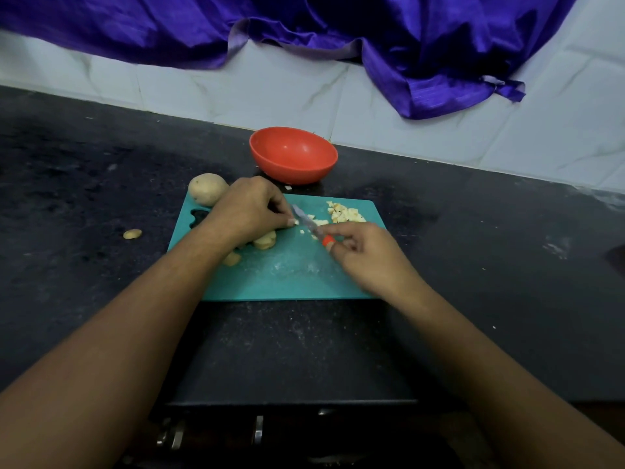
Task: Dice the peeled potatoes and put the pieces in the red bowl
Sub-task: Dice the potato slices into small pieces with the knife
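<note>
Left grip (250, 211): fingers curled down, their tips pinching a small potato piece (296, 222) against the cutting board, right beside the blade.
Right grip (365, 255): grasping the knife (313, 228) by its orange handle, with one finger stretched forward along the top.
Knife: the blade slants up and to the left from the handle, and its tip lies close to the left fingertips; the edge is low over the board, but whether it touches the board I cannot tell.
Cutting board (287, 272): teal, flat on the table (473, 248), with a cut-out handle at its left end that is partly hidden by the left wrist.
Diced pieces (345, 213): a loose pale heap on the far right part of the board, with a few stray cubes between the heap and the blade.
Potato chunks (265, 240): two larger cut lumps on the board, just under and beside the left wrist.
Whole potato (207, 188): at the far left corner of the board, next to the left grip.
Red bowl (293, 155): upright on the table just beyond the far edge of the board, apart from both grips.
Stray scrap (132, 234): a small potato bit on the table, left of the board.
Background: a purple cloth (372, 45) hangs over the white tiled wall (236, 96) behind the table.
</note>
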